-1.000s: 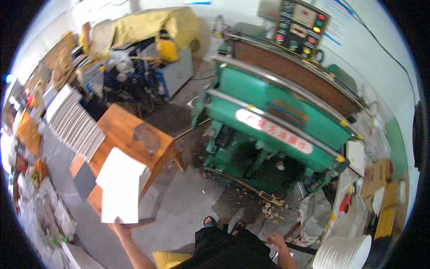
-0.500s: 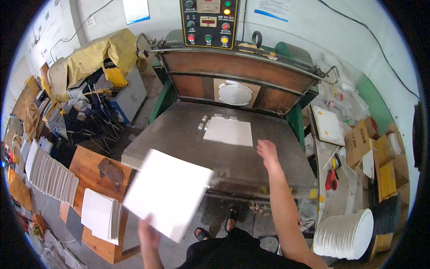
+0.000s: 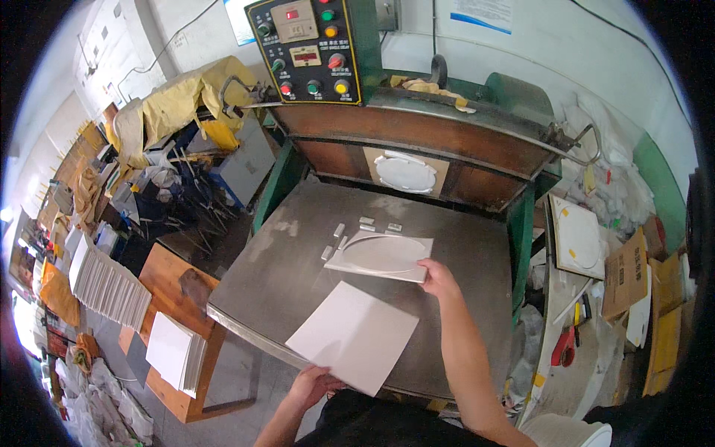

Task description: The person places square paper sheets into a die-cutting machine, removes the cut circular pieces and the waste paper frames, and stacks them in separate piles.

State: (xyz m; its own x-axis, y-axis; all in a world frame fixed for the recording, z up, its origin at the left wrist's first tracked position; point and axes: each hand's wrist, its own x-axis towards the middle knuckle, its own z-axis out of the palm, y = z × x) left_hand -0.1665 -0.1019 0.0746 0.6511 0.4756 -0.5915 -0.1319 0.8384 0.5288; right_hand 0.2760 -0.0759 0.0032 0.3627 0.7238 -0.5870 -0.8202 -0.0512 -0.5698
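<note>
My left hand (image 3: pixel 313 386) grips a plain white square sheet (image 3: pixel 354 337) by its near edge. That sheet is over the near part of the press's grey metal bed (image 3: pixel 462 328). Beyond it is a second white sheet (image 3: pixel 417 252), with a large round cut outline showing in it. My right hand (image 3: pixel 441 279) pinches this sheet at its right near corner, fingers closed on it. Whether the sheet is lifted off the bed, I cannot tell. Several small pale stop blocks (image 3: pixel 367 223) line its far and left sides.
Behind the bed, the press's raised brown head (image 3: pixel 328 134) carries a round white die (image 3: pixel 405 173). A control box (image 3: pixel 305 52) stands above it. At left, a wooden bench (image 3: pixel 167 279) holds white sheet stacks (image 3: pixel 173 354). Red-handled scissors (image 3: pixel 564 346) lie on the right-hand table.
The left hand has brought its square sheet rightward over the bed. My right hand, empty before, has closed on the other sheet's corner, and a round cut now shows there. The view has shifted.
</note>
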